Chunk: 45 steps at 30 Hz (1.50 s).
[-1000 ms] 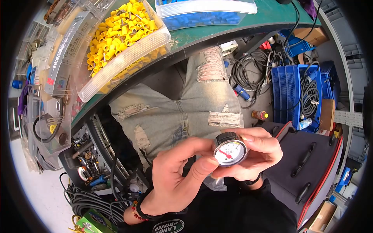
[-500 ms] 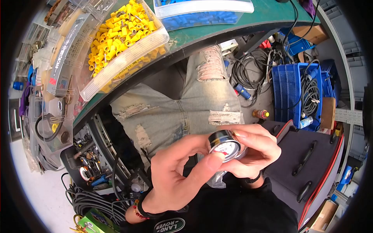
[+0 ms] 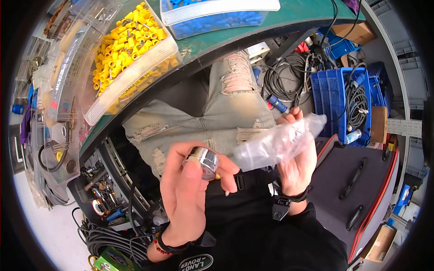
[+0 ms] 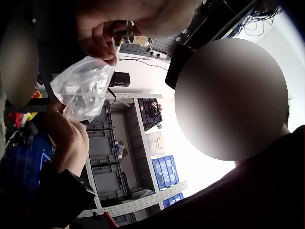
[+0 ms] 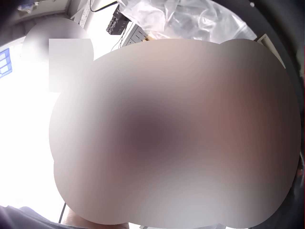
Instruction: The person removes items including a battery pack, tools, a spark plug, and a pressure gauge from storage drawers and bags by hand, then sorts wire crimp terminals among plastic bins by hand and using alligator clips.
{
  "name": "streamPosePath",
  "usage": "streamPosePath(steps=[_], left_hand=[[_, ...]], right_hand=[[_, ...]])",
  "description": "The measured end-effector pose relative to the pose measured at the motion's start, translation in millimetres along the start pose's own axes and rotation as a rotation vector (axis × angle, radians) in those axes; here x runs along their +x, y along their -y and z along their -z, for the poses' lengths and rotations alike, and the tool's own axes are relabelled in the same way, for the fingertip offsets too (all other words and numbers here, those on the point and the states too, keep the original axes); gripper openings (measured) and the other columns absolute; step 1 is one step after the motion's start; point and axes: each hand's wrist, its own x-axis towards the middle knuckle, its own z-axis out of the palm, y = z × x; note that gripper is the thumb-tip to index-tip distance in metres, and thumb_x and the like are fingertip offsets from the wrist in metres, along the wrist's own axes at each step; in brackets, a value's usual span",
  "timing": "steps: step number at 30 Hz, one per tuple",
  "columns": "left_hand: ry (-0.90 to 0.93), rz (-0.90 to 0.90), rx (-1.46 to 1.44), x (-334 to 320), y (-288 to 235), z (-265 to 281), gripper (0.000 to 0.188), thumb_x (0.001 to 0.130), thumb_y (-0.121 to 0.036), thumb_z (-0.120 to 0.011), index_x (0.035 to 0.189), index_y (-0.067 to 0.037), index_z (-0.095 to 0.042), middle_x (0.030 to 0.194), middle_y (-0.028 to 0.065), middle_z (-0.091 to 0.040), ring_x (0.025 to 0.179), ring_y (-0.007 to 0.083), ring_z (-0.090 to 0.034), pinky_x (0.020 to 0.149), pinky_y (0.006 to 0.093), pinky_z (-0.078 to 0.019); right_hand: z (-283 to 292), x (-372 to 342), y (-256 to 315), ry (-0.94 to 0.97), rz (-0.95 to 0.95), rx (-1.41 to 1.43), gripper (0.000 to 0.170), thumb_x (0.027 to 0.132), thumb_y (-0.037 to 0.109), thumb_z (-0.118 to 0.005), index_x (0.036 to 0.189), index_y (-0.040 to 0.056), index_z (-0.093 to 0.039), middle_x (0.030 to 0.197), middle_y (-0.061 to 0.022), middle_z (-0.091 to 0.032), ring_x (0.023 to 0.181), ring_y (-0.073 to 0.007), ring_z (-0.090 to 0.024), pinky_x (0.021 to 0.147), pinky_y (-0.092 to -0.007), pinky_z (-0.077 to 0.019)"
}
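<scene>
In the head view my left hand (image 3: 183,194) grips a small round pressure gauge (image 3: 208,158) by its metal casing. Its face is turned mostly away, and a brass-coloured bit shows by the fingers. To the right, my right hand (image 3: 298,169) holds a clear plastic bag (image 3: 271,147), which lies across the palm and covers part of the fingers. The left wrist view shows the crumpled bag (image 4: 86,88) between the two hands, the right hand (image 4: 66,136) at its lower end. Only the bag (image 5: 186,19) shows along the top of the right wrist view; a blur hides the rest.
A green workbench (image 3: 199,47) carries a bin of yellow crimp terminals (image 3: 131,49) and a bin of blue ones (image 3: 217,25). Left stands a drawer of tools (image 3: 101,198). Right are a blue crate (image 3: 327,99) with cable and a dark padded case (image 3: 337,180).
Both hands held the gauge together; now they are apart. The left hand has moved left with the gauge, turning it, while the right has let go of it and brings up the plastic bag.
</scene>
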Motion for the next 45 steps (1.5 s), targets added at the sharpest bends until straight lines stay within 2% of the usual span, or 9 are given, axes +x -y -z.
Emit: streamPosePath(steps=[6, 8, 13, 20, 27, 35, 37, 39, 45], left_hand=[[0.049, 0.065, 0.167, -1, -4, 5, 0.027, 0.101, -0.018, -0.045, 0.114, 0.005, -0.049, 0.084, 0.0119, -0.063, 0.065, 0.0107, -0.052, 0.059, 0.0239, -0.0418], [0.090, 0.124, 0.244, 0, -11, 3, 0.025, 0.100, -0.015, -0.047, 0.115, 0.005, -0.051, 0.085, 0.0096, -0.062, 0.067, 0.0088, -0.052, 0.061, 0.0224, -0.0416], [0.215, 0.206, 0.406, -1, -11, -4, 0.026, 0.096, -0.008, -0.054, 0.120, 0.002, -0.056, 0.091, 0.0033, -0.060, 0.073, 0.0056, -0.052, 0.066, 0.0204, -0.0435], [0.117, -0.241, 0.744, -2, 4, -7, 0.036, 0.088, -0.008, -0.066, 0.122, 0.000, -0.058, 0.082, 0.0056, -0.060, 0.062, 0.0080, -0.052, 0.057, 0.0214, -0.0440], [0.043, -0.231, 0.841, 3, 1, -2, 0.045, 0.084, -0.014, -0.074, 0.123, 0.000, -0.058, 0.078, 0.0051, -0.059, 0.059, 0.0084, -0.052, 0.052, 0.0220, -0.0434], [0.129, -0.433, 1.118, -4, -26, -8, 0.044, 0.067, -0.012, -0.086, 0.102, -0.003, -0.062, 0.079, 0.0068, -0.064, 0.053, 0.0123, -0.055, 0.047, 0.0248, -0.0417], [0.172, -0.404, 1.086, -6, -22, -8, 0.040, 0.071, -0.011, -0.082, 0.101, 0.002, -0.060, 0.088, 0.0103, -0.062, 0.069, 0.0165, -0.055, 0.064, 0.0255, -0.0426], [0.042, -0.577, 1.038, -4, -16, -6, 0.047, 0.067, -0.012, -0.086, 0.106, -0.003, -0.064, 0.075, 0.0064, -0.063, 0.050, 0.0145, -0.053, 0.047, 0.0246, -0.0415], [0.102, -0.163, 0.908, -8, -20, -3, 0.033, 0.093, -0.011, -0.060, 0.123, 0.002, -0.056, 0.086, 0.0137, -0.063, 0.059, 0.0149, -0.057, 0.056, 0.0251, -0.0440]], right_hand=[[7, 2, 2, -0.103, -0.079, 0.135, 0.019, 0.100, 0.015, -0.045, 0.104, -0.0020, -0.053, 0.087, -0.0080, -0.052, 0.078, -0.0170, -0.052, 0.067, -0.0313, -0.0519], [19, 6, 6, 0.055, -0.198, 0.150, 0.023, 0.102, 0.018, -0.043, 0.114, 0.0049, -0.058, 0.098, -0.0081, -0.063, 0.090, -0.0191, -0.064, 0.084, -0.0310, -0.0553], [23, 4, 1, 0.164, -0.344, 0.278, 0.023, 0.101, 0.018, -0.044, 0.112, 0.0036, -0.058, 0.100, -0.0105, -0.063, 0.092, -0.0215, -0.063, 0.083, -0.0326, -0.0558], [25, -5, -14, 0.101, -0.278, 0.130, 0.027, 0.101, 0.025, -0.043, 0.113, 0.0025, -0.054, 0.095, -0.0080, -0.056, 0.090, -0.0205, -0.057, 0.081, -0.0343, -0.0528], [24, -9, -30, 0.048, -0.141, -0.118, 0.024, 0.101, 0.024, -0.047, 0.115, 0.0067, -0.055, 0.108, -0.0028, -0.061, 0.096, -0.0148, -0.060, 0.089, -0.0290, -0.0502], [19, -7, -36, -0.061, -0.216, -0.030, 0.018, 0.100, 0.019, -0.045, 0.105, 0.0033, -0.049, 0.085, -0.0043, -0.051, 0.083, -0.0179, -0.053, 0.073, -0.0301, -0.0502], [20, -6, -37, -0.040, -0.239, -0.001, 0.017, 0.100, 0.019, -0.045, 0.105, 0.0030, -0.050, 0.085, -0.0047, -0.051, 0.083, -0.0180, -0.053, 0.074, -0.0304, -0.0503], [20, -6, -36, -0.006, -0.273, 0.056, 0.017, 0.099, 0.017, -0.046, 0.106, 0.0023, -0.051, 0.086, -0.0056, -0.052, 0.083, -0.0182, -0.055, 0.075, -0.0310, -0.0506], [24, -7, -34, -0.035, -0.241, 0.039, 0.020, 0.100, 0.017, -0.044, 0.107, 0.0013, -0.055, 0.099, -0.0086, -0.061, 0.094, -0.0207, -0.059, 0.085, -0.0330, -0.0505]])
